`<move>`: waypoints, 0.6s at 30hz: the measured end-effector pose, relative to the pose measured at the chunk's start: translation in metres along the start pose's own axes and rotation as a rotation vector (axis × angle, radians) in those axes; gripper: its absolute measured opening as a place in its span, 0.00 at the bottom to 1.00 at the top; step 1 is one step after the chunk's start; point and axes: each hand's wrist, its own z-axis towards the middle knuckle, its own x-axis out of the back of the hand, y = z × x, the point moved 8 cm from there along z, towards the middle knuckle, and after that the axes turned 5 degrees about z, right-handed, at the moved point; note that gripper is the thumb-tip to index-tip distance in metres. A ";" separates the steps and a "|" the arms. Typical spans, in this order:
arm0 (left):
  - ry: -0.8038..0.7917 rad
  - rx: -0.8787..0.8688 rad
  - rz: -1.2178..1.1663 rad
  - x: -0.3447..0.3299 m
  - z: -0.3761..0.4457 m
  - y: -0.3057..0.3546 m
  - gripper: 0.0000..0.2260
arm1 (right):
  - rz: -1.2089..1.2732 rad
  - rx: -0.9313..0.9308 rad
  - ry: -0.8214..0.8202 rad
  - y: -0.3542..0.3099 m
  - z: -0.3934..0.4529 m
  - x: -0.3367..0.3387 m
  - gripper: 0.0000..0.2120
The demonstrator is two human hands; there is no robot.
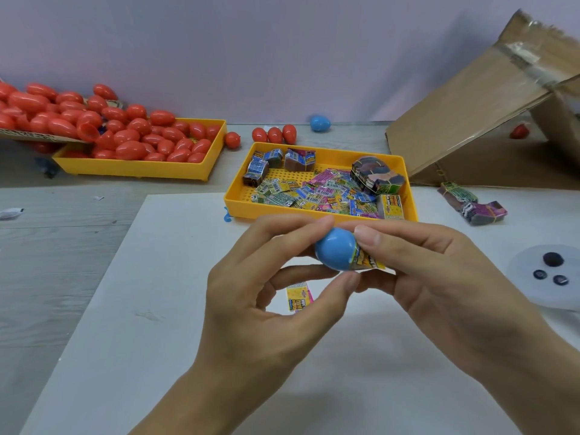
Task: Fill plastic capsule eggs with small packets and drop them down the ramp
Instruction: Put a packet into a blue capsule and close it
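L hand (251,296) fingers pinch blue egg half (335,249); R hand (439,271) fingers pinch yellow packet (368,260) at its rim, above desk (157,309).

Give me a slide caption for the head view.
Both hands push a packet into a blue egg half.

Two bare forearms in shot, left hand (251,296) and right hand (439,277), no sleeves, rings or watch showing.
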 end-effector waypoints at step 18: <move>-0.003 -0.023 0.141 -0.002 0.000 0.000 0.19 | 0.004 -0.070 0.002 0.005 0.001 0.001 0.16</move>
